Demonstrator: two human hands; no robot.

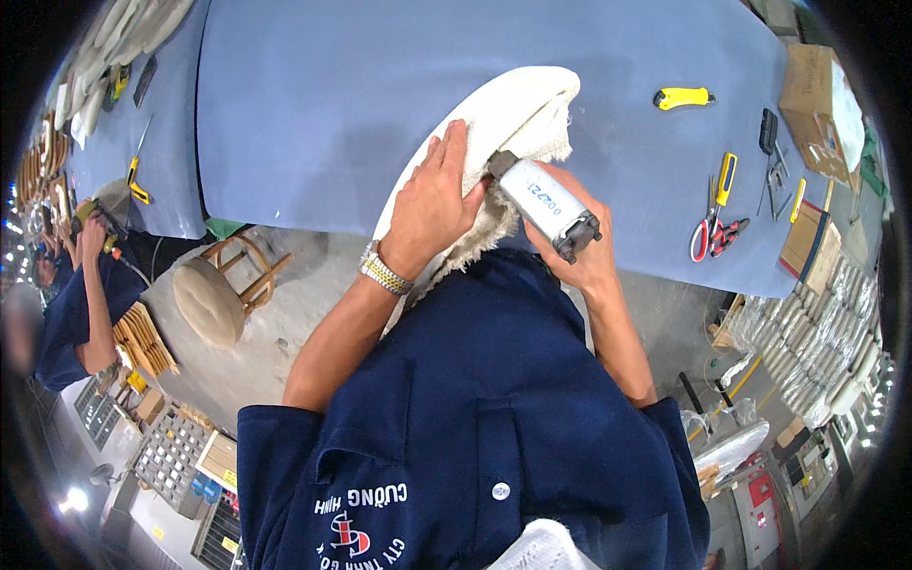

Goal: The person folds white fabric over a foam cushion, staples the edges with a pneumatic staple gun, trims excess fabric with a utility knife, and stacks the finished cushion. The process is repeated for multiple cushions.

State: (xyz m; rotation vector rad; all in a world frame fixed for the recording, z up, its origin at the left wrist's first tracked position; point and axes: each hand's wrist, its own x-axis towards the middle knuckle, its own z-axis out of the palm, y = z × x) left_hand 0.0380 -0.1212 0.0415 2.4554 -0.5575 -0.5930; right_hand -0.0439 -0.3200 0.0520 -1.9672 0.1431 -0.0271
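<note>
We see the left hand (432,214) outstretched and empty on the pad (518,90) at the table (323,114) edge, the right hand (591,245) gripping the tool (541,195); we judge the pad covered, its frayed edge (489,237) untrimmed.

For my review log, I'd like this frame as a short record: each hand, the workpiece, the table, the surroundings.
Left hand: laid on the workpiece, fingers extended
Right hand: gripping a silver handheld tool, nose at the workpiece; exact contact unclear
Workpiece: white, cloth-covered, curved, with frayed edges
Table: blue surface; toward its right, a yellow cutter and red-black pliers
Surroundings: a round-seated stool and a co-worker, both left
</note>
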